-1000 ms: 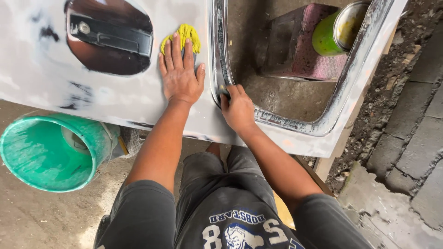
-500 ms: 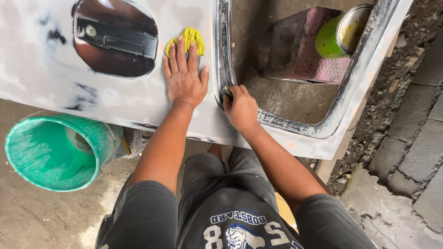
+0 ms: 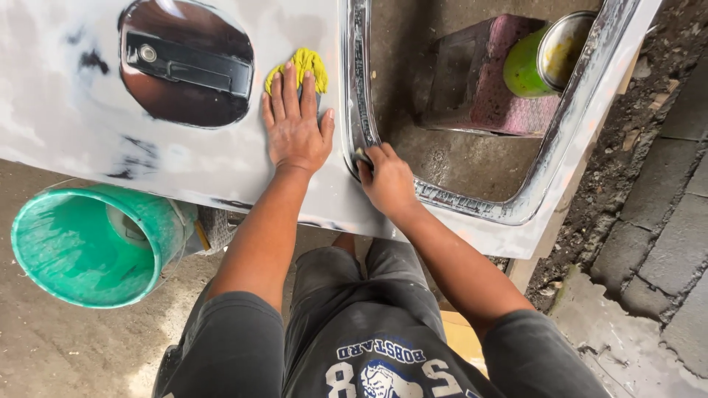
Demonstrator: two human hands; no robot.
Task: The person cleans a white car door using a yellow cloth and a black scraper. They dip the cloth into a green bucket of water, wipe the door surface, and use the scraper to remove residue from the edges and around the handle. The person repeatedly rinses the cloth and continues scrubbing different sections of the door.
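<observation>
A grey-white primed car door panel (image 3: 66, 125) lies flat in front of me, with a dark handle recess (image 3: 186, 63) and a chrome-edged window opening (image 3: 516, 210). My left hand (image 3: 295, 125) lies flat on the panel, fingers spread over a yellow cloth (image 3: 304, 62). My right hand (image 3: 387, 180) is closed on a small dark sanding piece (image 3: 362, 158), pressed against the inner chrome edge of the window frame.
A green bucket (image 3: 88, 247) stands on the concrete floor under the panel's near edge at the left. Through the window opening I see a purple stool (image 3: 479, 88) with a green can (image 3: 542, 59) on it. Stone blocks (image 3: 664, 243) lie at the right.
The view has shifted slightly. My right hand has slid a little along the chrome edge. My left hand stays flat on the yellow cloth.
</observation>
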